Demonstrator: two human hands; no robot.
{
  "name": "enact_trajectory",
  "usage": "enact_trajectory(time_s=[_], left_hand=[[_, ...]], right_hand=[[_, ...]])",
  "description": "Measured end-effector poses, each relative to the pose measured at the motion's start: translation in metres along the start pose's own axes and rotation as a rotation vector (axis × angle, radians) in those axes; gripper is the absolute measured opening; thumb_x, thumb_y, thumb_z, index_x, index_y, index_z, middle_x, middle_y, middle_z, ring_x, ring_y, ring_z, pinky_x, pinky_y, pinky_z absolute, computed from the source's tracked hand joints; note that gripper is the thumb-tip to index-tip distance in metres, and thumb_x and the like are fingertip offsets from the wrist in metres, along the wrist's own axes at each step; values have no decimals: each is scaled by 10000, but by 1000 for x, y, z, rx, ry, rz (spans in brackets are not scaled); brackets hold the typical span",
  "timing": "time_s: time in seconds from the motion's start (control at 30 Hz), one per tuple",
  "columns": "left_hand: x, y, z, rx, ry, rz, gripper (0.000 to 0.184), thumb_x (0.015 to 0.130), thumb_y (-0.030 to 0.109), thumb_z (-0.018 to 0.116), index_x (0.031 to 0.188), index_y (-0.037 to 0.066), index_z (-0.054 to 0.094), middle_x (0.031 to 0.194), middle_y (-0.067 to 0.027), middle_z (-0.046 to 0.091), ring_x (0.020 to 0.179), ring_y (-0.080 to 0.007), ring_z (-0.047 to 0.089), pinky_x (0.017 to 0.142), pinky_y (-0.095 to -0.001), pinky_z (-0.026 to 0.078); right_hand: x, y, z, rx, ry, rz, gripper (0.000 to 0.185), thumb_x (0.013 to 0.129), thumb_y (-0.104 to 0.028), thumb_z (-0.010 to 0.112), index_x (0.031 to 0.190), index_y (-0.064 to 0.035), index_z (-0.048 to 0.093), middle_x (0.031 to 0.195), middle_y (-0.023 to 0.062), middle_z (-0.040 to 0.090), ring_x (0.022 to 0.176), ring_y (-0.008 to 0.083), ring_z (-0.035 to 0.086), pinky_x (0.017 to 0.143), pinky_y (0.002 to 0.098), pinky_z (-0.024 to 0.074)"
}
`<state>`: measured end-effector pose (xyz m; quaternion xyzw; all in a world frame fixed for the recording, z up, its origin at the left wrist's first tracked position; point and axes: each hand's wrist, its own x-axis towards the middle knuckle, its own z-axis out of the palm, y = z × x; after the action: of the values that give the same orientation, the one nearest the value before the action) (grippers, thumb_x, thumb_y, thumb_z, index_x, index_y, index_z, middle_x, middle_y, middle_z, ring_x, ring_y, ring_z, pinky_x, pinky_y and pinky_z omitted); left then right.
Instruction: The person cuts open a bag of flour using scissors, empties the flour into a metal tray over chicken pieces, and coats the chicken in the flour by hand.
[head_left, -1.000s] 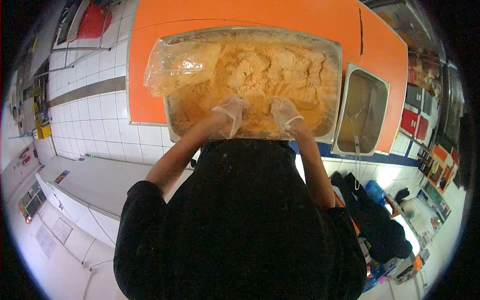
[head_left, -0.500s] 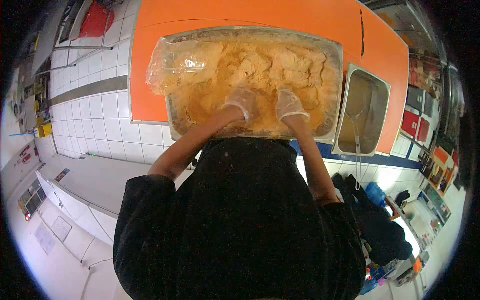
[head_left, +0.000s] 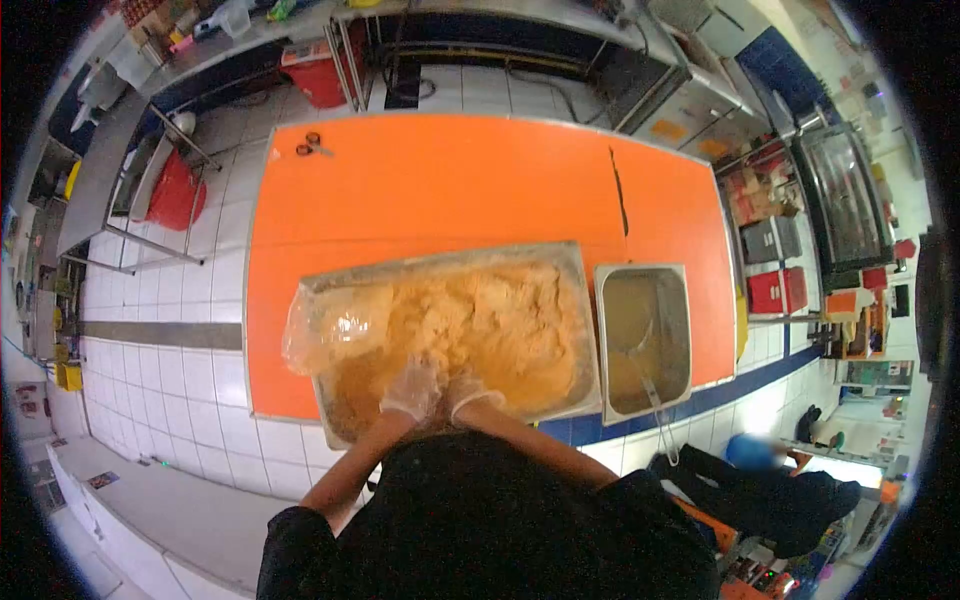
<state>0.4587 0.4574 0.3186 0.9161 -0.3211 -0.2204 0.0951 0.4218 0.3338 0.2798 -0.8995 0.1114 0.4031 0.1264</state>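
A large metal tray (head_left: 585, 330) holds a loose orange breading-like powder (head_left: 360, 385), with lumpy coated pieces (head_left: 510, 310) heaped across its far half. My left hand (head_left: 415, 386), in a clear plastic glove, is down in the powder near the tray's front side. Close to its right, my right hand (head_left: 468, 391) wears the same kind of glove and touches the powder too. The fingers of both hands blend into the coating, so their grip is hidden. A clear plastic bag (head_left: 340, 325) lies over the tray's left end.
The tray stands on an orange tabletop (head_left: 450, 180). To its right sits a smaller metal pan (head_left: 682, 345) of cloudy liquid with a long-handled wire utensil (head_left: 653, 395) in it. Scissors (head_left: 313, 147) lie at the far left corner. A person in dark clothes (head_left: 775, 500) is at the right.
The view has tilted up, showing more of the table and room. My hands have come closer together, with my right hand moving left across the tray.
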Motion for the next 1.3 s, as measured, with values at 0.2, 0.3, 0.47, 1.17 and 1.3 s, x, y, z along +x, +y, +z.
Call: enact_trajectory(time_s=[0.2,0.3,0.47,1.17,1.3], left_hand=[[-5,-34,67,196,81,61,528,784,342,522,1171,-12,468,1005,-222,543,950,-363,533,824,-462,428],[5,-56,112,231,0,4,621,804,411,499,1256,-1,396,1060,-224,528,1005,-361,514,884,-472,391],[-15,-42,66,128,122,81,615,852,341,448,1344,4,296,1353,-218,354,1268,-334,336,1065,-398,251],[51,19,31,-166,153,-105,484,777,394,567,1079,18,544,1025,-221,587,980,-335,572,818,-426,467],[49,31,-13,-149,305,58,512,792,425,534,1093,11,538,982,-226,595,954,-347,576,813,-423,466]], right_hand=[[-26,22,-40,46,42,-577,218,769,-167,576,872,8,654,900,233,625,890,318,618,715,412,487],[1,39,-35,-63,-209,-349,215,779,-165,544,861,-2,656,931,233,619,863,336,617,700,423,485],[19,66,-18,-195,652,-1114,174,780,-129,505,905,-76,613,947,134,595,929,239,568,741,371,463],[-19,128,-57,-302,567,-409,247,879,-219,416,919,-31,572,884,170,602,874,333,571,757,411,459],[-20,124,-65,-27,642,23,247,854,-236,465,951,-39,578,833,166,608,866,336,573,750,423,462]])
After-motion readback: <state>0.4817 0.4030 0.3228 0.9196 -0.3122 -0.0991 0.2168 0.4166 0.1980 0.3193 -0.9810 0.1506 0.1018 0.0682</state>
